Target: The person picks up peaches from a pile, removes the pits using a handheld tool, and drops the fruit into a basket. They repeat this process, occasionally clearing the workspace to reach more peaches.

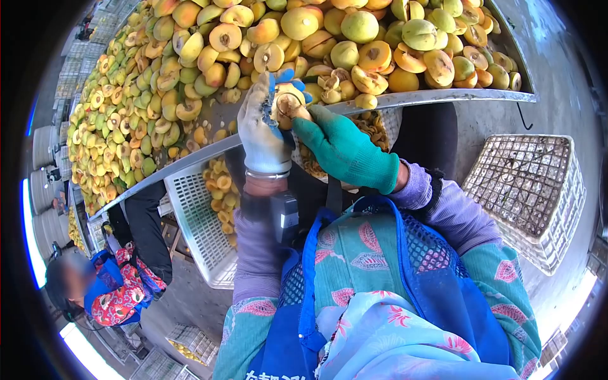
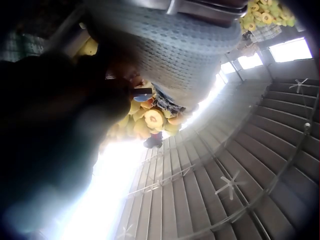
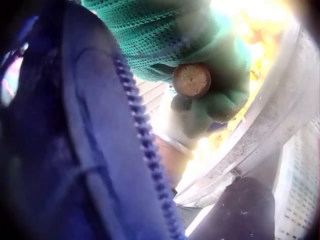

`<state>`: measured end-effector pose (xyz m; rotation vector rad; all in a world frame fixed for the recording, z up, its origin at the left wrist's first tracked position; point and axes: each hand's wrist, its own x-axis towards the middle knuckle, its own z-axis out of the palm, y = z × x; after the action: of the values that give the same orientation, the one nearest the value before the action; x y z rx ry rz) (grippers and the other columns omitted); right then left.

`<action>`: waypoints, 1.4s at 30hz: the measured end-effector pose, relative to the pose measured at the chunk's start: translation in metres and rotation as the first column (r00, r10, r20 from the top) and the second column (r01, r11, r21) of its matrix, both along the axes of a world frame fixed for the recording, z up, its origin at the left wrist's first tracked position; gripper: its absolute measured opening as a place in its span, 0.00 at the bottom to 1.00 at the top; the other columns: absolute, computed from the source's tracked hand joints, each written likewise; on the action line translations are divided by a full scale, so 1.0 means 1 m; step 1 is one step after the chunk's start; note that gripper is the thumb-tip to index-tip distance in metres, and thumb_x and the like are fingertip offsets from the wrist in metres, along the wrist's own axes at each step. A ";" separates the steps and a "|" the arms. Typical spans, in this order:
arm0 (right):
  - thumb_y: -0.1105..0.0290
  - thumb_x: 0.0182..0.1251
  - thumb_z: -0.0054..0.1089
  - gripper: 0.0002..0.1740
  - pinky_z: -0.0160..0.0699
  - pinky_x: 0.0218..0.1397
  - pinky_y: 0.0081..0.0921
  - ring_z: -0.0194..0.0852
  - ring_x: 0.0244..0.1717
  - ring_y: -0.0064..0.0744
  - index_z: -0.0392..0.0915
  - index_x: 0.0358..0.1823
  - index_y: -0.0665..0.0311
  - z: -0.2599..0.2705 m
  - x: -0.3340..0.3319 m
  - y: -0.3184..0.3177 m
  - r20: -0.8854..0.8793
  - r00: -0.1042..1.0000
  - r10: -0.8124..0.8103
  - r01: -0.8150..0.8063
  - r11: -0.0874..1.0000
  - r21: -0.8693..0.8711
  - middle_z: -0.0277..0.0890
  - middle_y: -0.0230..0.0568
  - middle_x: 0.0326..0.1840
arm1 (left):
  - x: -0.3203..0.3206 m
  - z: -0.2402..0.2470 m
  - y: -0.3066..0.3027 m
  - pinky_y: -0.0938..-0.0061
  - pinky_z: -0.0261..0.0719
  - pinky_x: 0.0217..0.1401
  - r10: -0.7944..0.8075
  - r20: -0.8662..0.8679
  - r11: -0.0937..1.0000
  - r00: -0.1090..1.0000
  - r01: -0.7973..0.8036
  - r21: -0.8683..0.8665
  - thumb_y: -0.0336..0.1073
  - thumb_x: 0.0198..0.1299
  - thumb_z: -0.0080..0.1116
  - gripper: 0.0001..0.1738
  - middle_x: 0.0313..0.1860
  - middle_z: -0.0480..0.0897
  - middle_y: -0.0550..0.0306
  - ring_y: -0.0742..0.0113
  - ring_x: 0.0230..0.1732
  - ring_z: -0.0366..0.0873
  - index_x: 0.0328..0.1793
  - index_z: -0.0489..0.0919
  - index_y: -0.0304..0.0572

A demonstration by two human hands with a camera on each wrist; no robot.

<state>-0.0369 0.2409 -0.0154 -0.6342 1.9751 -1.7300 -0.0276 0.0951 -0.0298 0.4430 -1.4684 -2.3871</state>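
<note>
In the head view my left hand (image 1: 263,133), in a pale glove with blue fingertips, grips a cut yellow fruit (image 1: 278,109). My right hand (image 1: 347,152), green-gloved, meets it from the right, its fingers curled round a tool whose thin curved loop lies against the fruit's cut face. The tool's round wooden handle end (image 3: 191,80) pokes out of the green glove (image 3: 155,42) in the right wrist view. The left wrist view shows the pale glove (image 2: 175,55) close up; the held fruit is mostly hidden there.
Halved fruits (image 1: 145,107) heap on a metal-edged table (image 1: 437,96) in front. Below its edge stands a white crate (image 1: 196,209) with fruit pieces. An upturned crate (image 1: 522,183) is at the right. Another person (image 1: 126,285) is at the lower left.
</note>
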 end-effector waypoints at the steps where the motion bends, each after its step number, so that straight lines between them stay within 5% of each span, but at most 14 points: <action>1: 0.52 0.78 0.44 0.25 0.76 0.37 0.46 0.79 0.36 0.63 0.72 0.51 0.73 0.000 0.000 0.000 0.055 0.998 0.023 -0.023 1.000 -0.001 0.78 0.64 0.33 | -0.001 0.003 0.000 0.68 0.85 0.47 0.020 0.030 0.999 0.999 -0.021 0.046 0.41 0.73 0.49 0.21 0.43 0.84 0.42 0.59 0.40 0.84 0.55 0.76 0.24; 2: 0.52 0.78 0.44 0.25 0.76 0.38 0.45 0.80 0.37 0.61 0.72 0.51 0.72 -0.003 0.000 0.000 0.049 0.999 0.024 -0.023 1.000 -0.008 0.78 0.62 0.34 | -0.001 0.005 0.001 0.69 0.84 0.46 0.037 0.060 0.995 0.998 -0.042 0.091 0.40 0.72 0.50 0.20 0.42 0.84 0.42 0.60 0.40 0.84 0.54 0.77 0.24; 4: 0.51 0.78 0.44 0.26 0.77 0.41 0.43 0.81 0.38 0.56 0.73 0.51 0.72 -0.016 0.003 -0.003 0.036 0.999 0.023 -0.022 0.999 -0.023 0.79 0.59 0.35 | -0.001 0.005 0.003 0.68 0.85 0.45 0.035 0.022 0.958 0.999 -0.027 -0.287 0.41 0.72 0.49 0.21 0.45 0.84 0.41 0.58 0.39 0.84 0.55 0.77 0.24; 10: 0.47 0.76 0.45 0.29 0.76 0.42 0.37 0.76 0.35 0.37 0.75 0.47 0.72 -0.030 0.020 -0.012 0.425 0.905 -0.016 0.058 0.995 -0.087 0.78 0.49 0.32 | -0.014 0.018 0.013 0.71 0.84 0.44 0.017 0.275 0.967 0.961 0.054 -0.249 0.36 0.65 0.57 0.18 0.42 0.85 0.44 0.63 0.40 0.85 0.53 0.80 0.25; 13: 0.46 0.76 0.44 0.29 0.75 0.43 0.37 0.76 0.35 0.36 0.74 0.47 0.71 -0.042 0.028 -0.019 0.398 0.913 -0.091 0.149 0.982 -0.117 0.77 0.49 0.32 | -0.012 0.023 0.013 0.71 0.84 0.42 -0.018 0.303 0.947 0.953 0.114 -0.300 0.37 0.66 0.56 0.18 0.41 0.85 0.44 0.62 0.39 0.85 0.51 0.80 0.24; 16: 0.47 0.77 0.44 0.28 0.75 0.42 0.37 0.77 0.35 0.39 0.74 0.47 0.71 -0.030 0.025 -0.013 0.384 0.922 -0.050 0.089 0.992 -0.086 0.78 0.51 0.33 | -0.010 0.026 0.012 0.77 0.81 0.37 -0.028 0.272 0.986 0.962 0.071 -0.151 0.35 0.64 0.60 0.13 0.35 0.85 0.50 0.71 0.32 0.82 0.42 0.82 0.28; 22: 0.48 0.76 0.45 0.28 0.76 0.44 0.41 0.79 0.37 0.47 0.74 0.47 0.71 -0.029 0.032 -0.022 0.313 0.931 -0.187 0.255 0.948 -0.193 0.79 0.56 0.35 | -0.003 0.013 0.016 0.73 0.84 0.42 0.048 0.038 0.995 0.998 -0.045 -0.093 0.36 0.67 0.56 0.16 0.41 0.85 0.44 0.65 0.38 0.84 0.49 0.81 0.26; 28: 0.48 0.76 0.44 0.28 0.76 0.43 0.41 0.81 0.39 0.49 0.74 0.47 0.72 -0.026 0.018 -0.007 0.221 0.975 -0.038 0.043 0.999 -0.019 0.79 0.54 0.33 | -0.010 0.013 0.011 0.74 0.82 0.41 0.011 0.170 0.983 0.985 0.020 -0.181 0.37 0.67 0.55 0.16 0.42 0.85 0.47 0.67 0.38 0.82 0.49 0.80 0.28; 30: 0.46 0.76 0.43 0.30 0.77 0.35 0.36 0.82 0.32 0.43 0.74 0.45 0.71 -0.015 0.017 -0.003 0.399 0.917 0.003 0.018 0.999 -0.049 0.79 0.50 0.29 | -0.015 0.022 0.010 0.71 0.84 0.45 -0.090 0.307 0.928 0.948 0.192 -0.320 0.39 0.70 0.50 0.20 0.46 0.84 0.44 0.62 0.43 0.84 0.56 0.77 0.26; 33: 0.43 0.76 0.41 0.31 0.73 0.20 0.26 0.77 0.19 0.33 0.74 0.43 0.69 0.000 0.012 0.006 0.595 0.795 0.118 -0.016 0.985 -0.174 0.76 0.43 0.23 | -0.016 0.027 0.009 0.73 0.82 0.46 -0.141 0.322 0.901 0.936 0.256 -0.351 0.40 0.70 0.50 0.20 0.46 0.85 0.47 0.64 0.43 0.83 0.55 0.78 0.26; 37: 0.40 0.76 0.38 0.31 0.63 0.07 0.18 0.65 0.07 0.24 0.71 0.38 0.64 -0.005 0.011 0.009 0.632 0.724 0.278 -0.065 0.939 -0.339 0.71 0.37 0.17 | 0.003 0.010 -0.004 0.74 0.81 0.46 -0.220 0.093 0.883 0.971 0.239 -0.405 0.41 0.71 0.51 0.20 0.45 0.84 0.49 0.67 0.42 0.82 0.52 0.80 0.28; 38: 0.39 0.76 0.37 0.31 0.62 0.08 0.18 0.64 0.07 0.23 0.70 0.38 0.63 -0.003 0.012 0.009 0.635 0.719 0.281 -0.100 0.947 -0.305 0.69 0.35 0.17 | 0.002 0.025 0.000 0.76 0.81 0.43 -0.198 0.297 0.912 0.934 0.287 -0.294 0.41 0.71 0.52 0.19 0.42 0.85 0.49 0.69 0.38 0.83 0.52 0.80 0.29; 40: 0.37 0.76 0.36 0.31 0.61 0.09 0.19 0.62 0.09 0.21 0.67 0.37 0.60 0.003 0.014 0.008 0.646 0.706 0.290 -0.178 0.956 -0.234 0.65 0.31 0.15 | -0.008 0.019 -0.009 0.76 0.81 0.40 -0.233 0.313 0.881 0.921 0.336 -0.334 0.42 0.70 0.54 0.19 0.40 0.85 0.50 0.69 0.35 0.82 0.52 0.80 0.29; 42: 0.35 0.74 0.36 0.31 0.63 0.10 0.21 0.60 0.10 0.20 0.67 0.36 0.58 0.006 0.018 -0.001 0.775 0.547 0.317 -0.043 0.935 -0.353 0.63 0.28 0.16 | -0.018 0.023 -0.011 0.77 0.80 0.37 -0.265 0.352 0.877 0.898 0.376 -0.299 0.44 0.69 0.56 0.20 0.37 0.86 0.52 0.71 0.33 0.82 0.51 0.81 0.29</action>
<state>-0.0188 0.2399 -0.0095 -0.0344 0.9483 -1.7291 -0.0457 0.0840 -0.0066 0.5188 -2.2319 -2.2754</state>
